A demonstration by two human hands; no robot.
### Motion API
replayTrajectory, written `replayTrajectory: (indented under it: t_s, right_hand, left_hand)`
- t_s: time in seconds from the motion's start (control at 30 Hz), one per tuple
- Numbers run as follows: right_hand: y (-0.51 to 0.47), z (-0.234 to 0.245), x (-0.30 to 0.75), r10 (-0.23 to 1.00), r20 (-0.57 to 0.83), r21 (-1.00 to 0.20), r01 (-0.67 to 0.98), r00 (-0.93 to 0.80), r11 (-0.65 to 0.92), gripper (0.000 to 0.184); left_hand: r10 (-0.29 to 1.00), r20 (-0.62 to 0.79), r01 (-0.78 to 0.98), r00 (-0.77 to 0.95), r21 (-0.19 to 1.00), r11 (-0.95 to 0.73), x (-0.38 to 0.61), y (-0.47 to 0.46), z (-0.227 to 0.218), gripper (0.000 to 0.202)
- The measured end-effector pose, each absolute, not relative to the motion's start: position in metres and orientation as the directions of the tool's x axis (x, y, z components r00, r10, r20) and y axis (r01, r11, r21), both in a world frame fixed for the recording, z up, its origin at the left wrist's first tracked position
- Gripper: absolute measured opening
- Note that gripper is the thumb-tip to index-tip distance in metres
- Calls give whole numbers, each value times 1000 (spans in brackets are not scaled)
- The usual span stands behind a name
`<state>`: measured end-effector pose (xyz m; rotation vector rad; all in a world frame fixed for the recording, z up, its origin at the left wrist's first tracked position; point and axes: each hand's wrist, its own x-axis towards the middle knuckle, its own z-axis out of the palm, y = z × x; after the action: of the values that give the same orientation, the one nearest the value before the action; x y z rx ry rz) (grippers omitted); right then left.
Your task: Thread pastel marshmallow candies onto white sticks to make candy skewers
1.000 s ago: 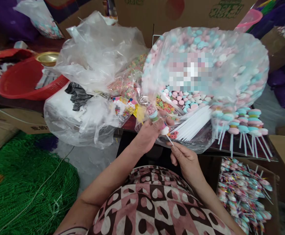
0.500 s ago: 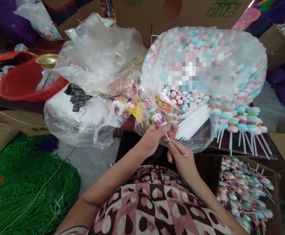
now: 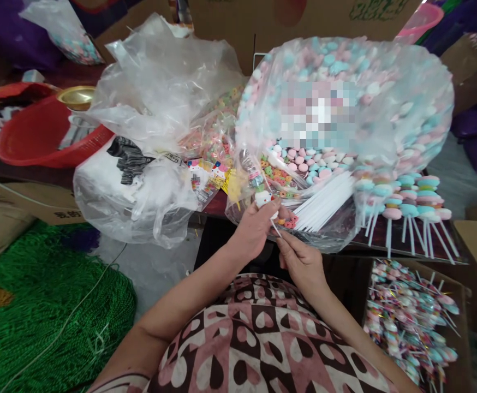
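Observation:
My left hand [image 3: 258, 228] is closed around the lower part of a candy skewer [image 3: 263, 200] in a clear printed wrapper with a white cartoon figure. Its white stick points down toward my body. My right hand [image 3: 302, 259] pinches the lower end of that stick between thumb and fingers. Right beside my left hand lie several orange and red ring candies [image 3: 291, 221] on a clear plastic bag. A bundle of white sticks [image 3: 326, 202] rests just beyond my right hand. Printed wrappers [image 3: 206, 179] lie to the left, on the table.
A big clear bag of pastel marshmallows [image 3: 406, 103] fills the back right. Unwrapped marshmallow skewers [image 3: 410, 196] line the table's right edge, above a box of wrapped skewers [image 3: 410, 322]. A red basket [image 3: 37, 136] and a crumpled plastic bag [image 3: 156, 82] stand left; green netting [image 3: 58, 305] covers the floor.
Both hands have shifted slightly left and down with the skewer. My left-hand fingers have closed further around the wrapper's lower part, and the wrapper has turned a little.

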<state>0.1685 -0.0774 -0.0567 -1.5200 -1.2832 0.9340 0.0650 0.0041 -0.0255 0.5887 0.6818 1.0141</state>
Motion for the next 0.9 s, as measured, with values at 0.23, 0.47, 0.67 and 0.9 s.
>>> replayTrajectory:
  t_s: [0.23, 0.47, 0.67, 0.9]
  right_hand:
    - [-75, -60, 174, 979, -85, -987, 121, 186, -109, 34]
    - [-76, -79, 188, 930, 352, -718, 668, 109, 194, 27]
    - [-76, -86, 186, 889, 454, -608, 752, 65, 256, 28]
    - [-74, -77, 179, 956, 203, -868, 491, 212, 76, 27]
  left_hand:
    - [911, -181, -591, 371, 710, 382, 43, 14, -18, 43]
    - [930, -302, -675, 209, 644, 361, 46, 27, -12, 32]
    - [937, -250, -641, 244, 683, 350, 57, 21, -24, 23]
    - [937, -188, -530, 293, 784, 323, 56, 16, -28, 21]
